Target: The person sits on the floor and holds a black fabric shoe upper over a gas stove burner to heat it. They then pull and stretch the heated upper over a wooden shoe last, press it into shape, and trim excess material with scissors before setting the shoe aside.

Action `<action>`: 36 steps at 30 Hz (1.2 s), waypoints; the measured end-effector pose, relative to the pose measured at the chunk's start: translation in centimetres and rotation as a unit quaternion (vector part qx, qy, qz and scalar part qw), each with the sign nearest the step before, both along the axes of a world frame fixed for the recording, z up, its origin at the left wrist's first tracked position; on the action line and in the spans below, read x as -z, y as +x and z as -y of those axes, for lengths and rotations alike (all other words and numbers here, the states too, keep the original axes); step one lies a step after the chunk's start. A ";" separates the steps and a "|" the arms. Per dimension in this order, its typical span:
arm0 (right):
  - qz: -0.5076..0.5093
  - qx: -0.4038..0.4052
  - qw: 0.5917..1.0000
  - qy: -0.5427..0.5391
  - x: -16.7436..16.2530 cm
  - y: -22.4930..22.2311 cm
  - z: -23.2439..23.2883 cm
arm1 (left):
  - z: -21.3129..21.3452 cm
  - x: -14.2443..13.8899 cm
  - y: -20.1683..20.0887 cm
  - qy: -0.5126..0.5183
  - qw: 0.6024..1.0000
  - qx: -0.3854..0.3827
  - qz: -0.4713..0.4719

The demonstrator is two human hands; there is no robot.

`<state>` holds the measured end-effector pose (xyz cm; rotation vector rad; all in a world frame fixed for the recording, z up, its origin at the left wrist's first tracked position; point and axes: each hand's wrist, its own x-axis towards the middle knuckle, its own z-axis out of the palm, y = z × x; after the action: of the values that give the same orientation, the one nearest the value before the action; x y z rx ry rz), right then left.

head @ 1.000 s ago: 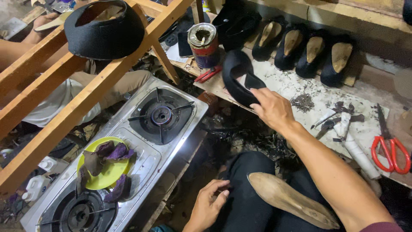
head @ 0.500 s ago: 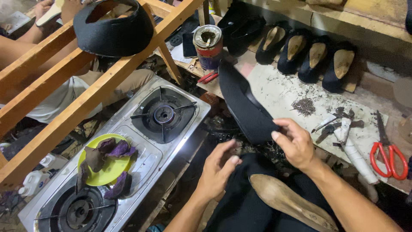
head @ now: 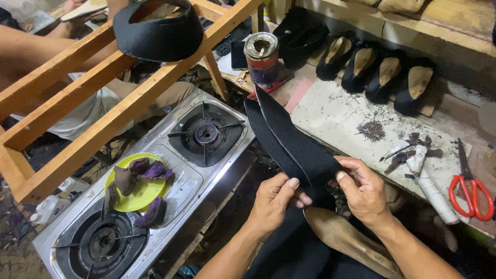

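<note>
Both hands are pinching the near end of a black shoe upper (head: 289,139), a long curved piece of dark fabric that is rising from the grip and pointing away toward a tin can (head: 262,58). The left hand (head: 276,199) is grasping it with thumb on top and fingers curled under; the right hand (head: 364,188) is clenching the same end from the other side, thumb pressing on the fabric. The two hands are nearly touching, hovering over the person's lap.

Just beneath the right wrist a tan wooden shoe last (head: 346,240) is lying across the dark trousers. To the left a two-burner gas stove (head: 170,181) is sitting low, with a yellow-green plate (head: 135,194) of purple scraps resting between its burners. To the right, on the pale worktop (head: 336,111), a heap of small nails (head: 370,129) is lying near some hand tools (head: 408,150), and red-handled scissors (head: 470,188) are lying farther right. Four black shoes (head: 377,72) with tan insoles are lining the back edge. Overhead on the left, a wooden frame (head: 103,108) is carrying another black upper (head: 157,31), and another person is sitting behind it.
</note>
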<state>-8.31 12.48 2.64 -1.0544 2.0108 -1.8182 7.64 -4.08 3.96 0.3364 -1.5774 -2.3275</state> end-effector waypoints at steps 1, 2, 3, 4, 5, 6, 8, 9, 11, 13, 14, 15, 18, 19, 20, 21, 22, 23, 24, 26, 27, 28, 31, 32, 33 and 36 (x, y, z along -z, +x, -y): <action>-0.021 0.004 1.000 0.001 -0.2 0.3 0.2 | 0.1 0.0 0.2 -0.007 1.000 -0.008 -0.010; -0.043 0.009 0.999 0.001 -0.5 0.5 0.4 | 0.2 -0.1 0.4 -0.015 1.000 -0.016 -0.020; -0.067 0.016 0.998 0.006 -0.8 0.7 0.6 | 0.4 0.0 0.5 -0.022 0.999 -0.024 -0.031; -0.092 0.023 0.995 0.011 -1.0 0.9 0.7 | 0.6 0.0 0.7 -0.023 0.998 -0.030 -0.042; -0.116 0.030 0.993 0.016 -1.2 0.9 0.7 | 0.7 0.2 0.9 -0.023 0.998 -0.037 -0.052; -0.119 0.035 0.992 0.012 -1.4 0.9 0.7 | 1.0 0.5 1.1 -0.023 0.997 -0.042 -0.062; -0.126 0.045 0.991 0.003 -1.8 0.6 0.5 | 1.7 1.4 1.6 -0.005 0.996 -0.049 -0.078; -0.079 0.063 0.995 -0.001 -2.0 0.3 0.3 | 2.1 2.1 1.8 0.004 0.995 -0.051 -0.086; 0.015 0.097 0.995 -0.011 -2.2 -0.4 -0.3 | 2.8 3.5 2.5 0.126 0.976 -0.078 -0.161; -0.005 0.084 0.995 -0.060 -2.4 -1.0 -1.0 | 3.7 4.7 3.0 0.237 0.932 -0.070 -0.266; -0.015 0.077 0.993 -0.085 -2.5 -1.2 -1.3 | 4.2 5.2 3.2 0.287 0.898 -0.047 -0.332; -0.026 0.081 0.993 -0.077 -2.6 -1.4 -1.6 | 4.6 5.6 3.3 0.334 0.855 -0.024 -0.395; -0.047 0.095 0.993 -0.053 -2.8 -1.5 -2.2 | 4.9 6.2 3.9 0.463 0.854 -0.209 -0.111; -0.045 0.101 0.993 -0.043 -2.9 -1.4 -2.2 | 4.9 6.2 4.0 0.466 0.856 -0.168 -0.148; -0.043 0.107 0.993 -0.034 -3.0 -1.2 -2.3 | 4.8 6.2 4.2 0.468 0.855 -0.127 -0.185; -0.058 0.110 0.992 -0.033 -3.1 -0.9 -2.2 | 4.7 6.2 4.3 0.468 0.852 -0.086 -0.221; -0.074 0.112 0.990 -0.033 -3.3 -0.6 -2.2 | 4.7 6.2 4.3 0.474 0.850 -0.097 -0.207; -0.089 0.114 0.989 -0.032 -3.5 -0.2 -2.1 | 4.6 6.2 4.3 0.481 0.849 -0.107 -0.193; -0.121 0.117 0.986 -0.017 -3.8 0.2 -2.0 | 4.6 6.3 4.3 0.487 0.847 -0.118 -0.179; -0.187 0.123 0.975 0.014 -4.4 1.2 -2.1 | 4.6 6.4 4.2 0.469 0.849 -0.089 -0.226; -0.237 0.130 0.962 0.028 -4.8 1.8 -2.2 | 4.7 6.5 4.2 0.459 0.850 -0.075 -0.249; -0.287 0.136 0.947 0.042 -5.1 2.3 -2.3 | 4.7 6.7 4.2 0.468 0.848 -0.086 -0.232; -0.310 0.153 0.936 0.066 -5.9 4.0 -2.6 | 4.7 7.2 4.4 0.486 0.845 -0.110 -0.194; -0.296 0.158 0.939 0.071 -6.0 4.5 -2.6 | 4.7 7.4 4.4 0.486 0.845 -0.111 -0.191; -0.310 0.143 0.938 0.056 -6.1 4.9 -2.7 | 4.6 7.6 4.4 0.486 0.846 -0.113 -0.188; -0.346 0.103 0.933 0.014 -6.1 5.7 -2.4 | 4.5 8.3 4.5 0.475 0.856 -0.074 -0.189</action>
<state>-2.65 14.91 8.76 -1.7120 2.6039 -1.6365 12.18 -8.53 -4.37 0.1659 -0.1297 -2.6477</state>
